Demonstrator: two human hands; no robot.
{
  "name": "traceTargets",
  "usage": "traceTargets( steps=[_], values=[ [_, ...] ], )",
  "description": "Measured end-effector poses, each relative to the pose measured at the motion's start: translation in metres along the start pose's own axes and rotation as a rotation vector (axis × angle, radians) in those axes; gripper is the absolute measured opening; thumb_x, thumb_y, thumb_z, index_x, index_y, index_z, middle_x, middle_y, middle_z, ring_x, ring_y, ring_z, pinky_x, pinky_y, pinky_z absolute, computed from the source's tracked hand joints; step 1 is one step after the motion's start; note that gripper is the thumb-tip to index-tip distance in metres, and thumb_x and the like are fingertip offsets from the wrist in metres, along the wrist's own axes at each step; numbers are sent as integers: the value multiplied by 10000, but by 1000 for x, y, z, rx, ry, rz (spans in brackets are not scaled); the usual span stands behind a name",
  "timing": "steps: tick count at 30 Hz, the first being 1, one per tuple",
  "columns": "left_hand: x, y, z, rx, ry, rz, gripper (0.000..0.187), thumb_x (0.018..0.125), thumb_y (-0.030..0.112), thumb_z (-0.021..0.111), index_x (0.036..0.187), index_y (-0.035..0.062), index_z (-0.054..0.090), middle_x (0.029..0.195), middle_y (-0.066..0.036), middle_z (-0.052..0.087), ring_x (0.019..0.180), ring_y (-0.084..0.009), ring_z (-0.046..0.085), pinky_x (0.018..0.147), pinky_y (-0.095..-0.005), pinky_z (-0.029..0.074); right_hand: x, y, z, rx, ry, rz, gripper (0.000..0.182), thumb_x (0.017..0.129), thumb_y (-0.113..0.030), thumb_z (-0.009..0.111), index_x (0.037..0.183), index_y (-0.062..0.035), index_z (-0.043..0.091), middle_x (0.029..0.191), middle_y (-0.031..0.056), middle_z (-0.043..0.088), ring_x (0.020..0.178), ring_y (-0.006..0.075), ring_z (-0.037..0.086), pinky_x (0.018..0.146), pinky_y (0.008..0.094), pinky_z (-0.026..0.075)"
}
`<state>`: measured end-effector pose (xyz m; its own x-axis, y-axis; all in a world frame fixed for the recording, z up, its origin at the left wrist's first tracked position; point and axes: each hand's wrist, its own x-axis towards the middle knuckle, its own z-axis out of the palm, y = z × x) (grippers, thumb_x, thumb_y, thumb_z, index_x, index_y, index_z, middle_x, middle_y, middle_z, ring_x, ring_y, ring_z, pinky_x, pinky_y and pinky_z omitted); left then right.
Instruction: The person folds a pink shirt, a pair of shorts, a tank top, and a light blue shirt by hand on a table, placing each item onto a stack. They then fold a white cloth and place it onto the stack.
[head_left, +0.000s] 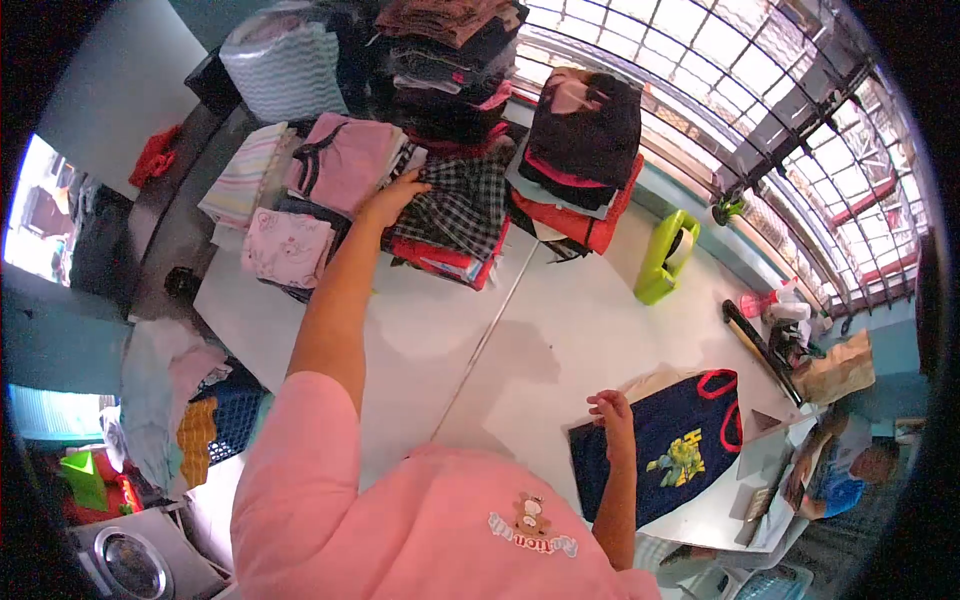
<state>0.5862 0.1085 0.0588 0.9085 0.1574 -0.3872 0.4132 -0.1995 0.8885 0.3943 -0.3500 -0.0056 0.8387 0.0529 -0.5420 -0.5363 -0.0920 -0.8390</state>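
Note:
My left hand reaches far forward and lies on a black-and-white plaid garment, its fingers stretched out over the cloth. That garment tops a stack with red folded clothes beneath. Left of the hand are folded pink clothes and a pale pink printed garment. My right hand is raised, fingers loosely bent and apart with nothing in them. It is over the left edge of a navy sleeveless top with red trim and a yellow-green print, lying flat on the table.
A white table has a seam across it. Tall stacks of dark clothes and another clothing pile stand at the back. A green tape dispenser sits near the barred window. A person in blue is at right.

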Motion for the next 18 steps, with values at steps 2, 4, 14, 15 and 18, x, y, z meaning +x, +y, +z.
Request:
traceTargets(
  steps=[2, 4, 14, 15, 18],
  values=[
    [25, -13, -7, -35, -48, -79, 646, 748, 255, 565, 1316, 184, 264, 1366, -65, 229, 1238, -233, 202, 976, -377, 176, -2, 2, 0, -29, 17, 30, 95, 807, -139, 491, 890, -94, 506, 871, 22, 592, 729, 98, 516, 620, 226, 395],
    [14, 6, -4, -77, 56, -83, 640, 744, 253, 569, 1310, 191, 276, 1377, -73, 209, 1253, -252, 172, 987, -408, 151, -4, 0, 0, -60, 19, -6, 96, 811, -136, 484, 892, -92, 510, 863, 19, 590, 723, 93, 514, 614, 216, 394],
    [20, -6, -18, 81, 82, -116, 596, 751, 202, 539, 1297, 164, 305, 1358, -34, 262, 1249, -212, 189, 971, -360, 195, -5, 6, -6, -51, 23, -38, 125, 818, -125, 467, 923, -76, 514, 868, 24, 589, 732, 99, 513, 619, 213, 397],
    [-10, 22, -6, 81, 17, -147, 594, 764, 180, 507, 1309, 140, 274, 1296, -95, 357, 1209, -226, 276, 958, -362, 231, -6, 8, -6, -51, 26, -26, 121, 817, -121, 469, 916, -73, 518, 864, 20, 588, 729, 101, 514, 622, 219, 400],
    [34, -16, -10, 440, 182, 67, 598, 757, 187, 509, 1301, 98, 278, 1223, -186, 417, 1103, -289, 412, 935, -419, 278, -12, 12, -9, -162, 62, -45, 116, 809, -110, 480, 904, -61, 527, 871, 30, 585, 738, 121, 518, 643, 241, 408]
  ],
)
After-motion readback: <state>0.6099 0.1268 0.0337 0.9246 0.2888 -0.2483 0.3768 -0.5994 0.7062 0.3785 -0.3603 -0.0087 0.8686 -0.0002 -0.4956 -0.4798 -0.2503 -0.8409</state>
